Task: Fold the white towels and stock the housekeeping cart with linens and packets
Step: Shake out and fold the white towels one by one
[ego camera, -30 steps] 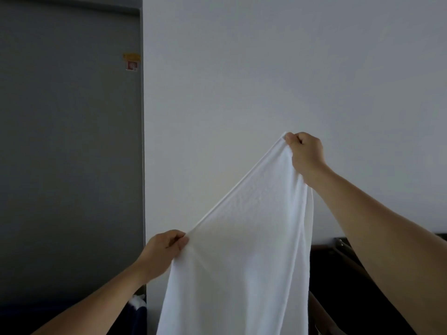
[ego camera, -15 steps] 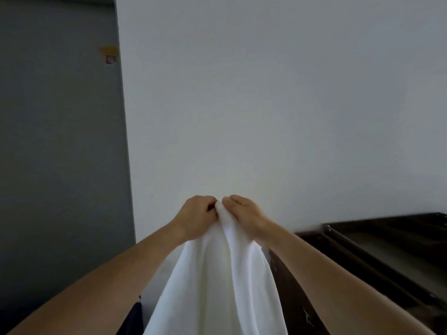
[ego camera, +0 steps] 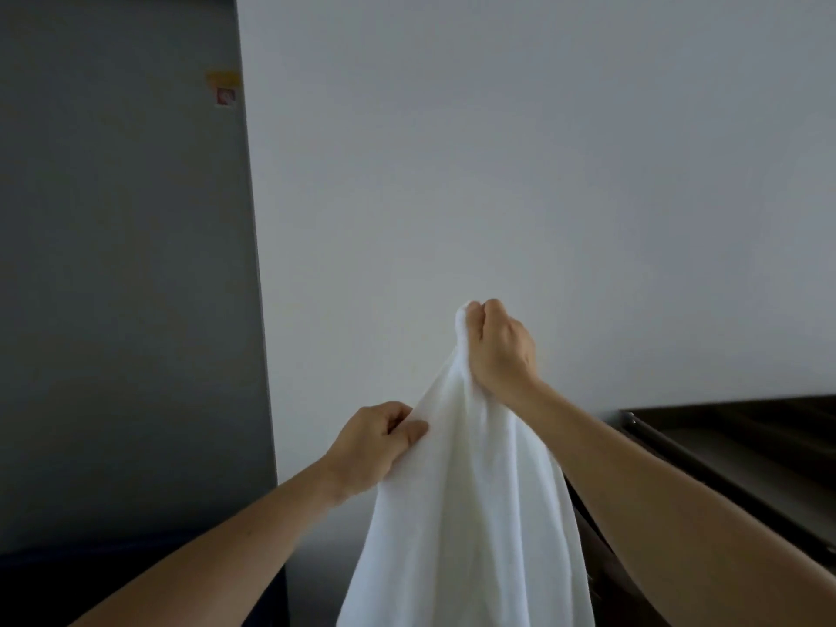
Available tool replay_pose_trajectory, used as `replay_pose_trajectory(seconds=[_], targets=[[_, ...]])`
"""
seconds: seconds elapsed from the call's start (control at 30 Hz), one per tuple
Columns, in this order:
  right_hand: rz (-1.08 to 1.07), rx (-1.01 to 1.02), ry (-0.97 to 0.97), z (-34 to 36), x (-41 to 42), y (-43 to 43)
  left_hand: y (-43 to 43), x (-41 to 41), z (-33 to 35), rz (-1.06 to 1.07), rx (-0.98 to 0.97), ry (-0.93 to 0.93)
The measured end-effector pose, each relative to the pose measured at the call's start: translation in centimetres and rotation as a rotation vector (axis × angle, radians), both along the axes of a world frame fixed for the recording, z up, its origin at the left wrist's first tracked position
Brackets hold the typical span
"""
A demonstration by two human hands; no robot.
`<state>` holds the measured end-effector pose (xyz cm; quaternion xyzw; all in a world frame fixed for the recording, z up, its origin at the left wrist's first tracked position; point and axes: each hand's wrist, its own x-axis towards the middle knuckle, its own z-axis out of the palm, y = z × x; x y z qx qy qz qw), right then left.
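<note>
I see the white towel [ego camera: 475,513] hanging in the air in front of a pale wall [ego camera: 497,151]; the right grip [ego camera: 497,350] is raised highest, closed in a fist round the bunched top of the cloth; the left grip [ego camera: 371,450], lower and to the left, pinches the towel's left edge between thumb and curled fingers; the cloth falls in loose folds between both forearms and out of the bottom of the view; a dark brown cabinet [ego camera: 733,441] sits low at right; a grey panel [ego camera: 122,264] with a small yellow and red sticker [ego camera: 225,89] stands at left.
</note>
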<state>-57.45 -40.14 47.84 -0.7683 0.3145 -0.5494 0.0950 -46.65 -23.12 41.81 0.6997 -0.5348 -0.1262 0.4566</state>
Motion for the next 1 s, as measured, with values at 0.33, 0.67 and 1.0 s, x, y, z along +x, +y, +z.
replay_pose_trajectory(seconds=[0.33, 0.67, 1.0], targets=[[-0.08, -0.037, -0.001, 3.9, 0.0, -0.3, 2.5, 4.2, -4.6, -0.08, 0.101, 0.047], [-0.145, 0.014, 0.004, 5.7, -1.3, -0.6, 2.3, 4.2, -7.8, -0.109, -0.155, -0.131], [-0.135, 0.018, 0.016, 5.7, -1.4, -0.2, 2.6, 4.5, -9.3, -0.134, -0.019, 0.002]])
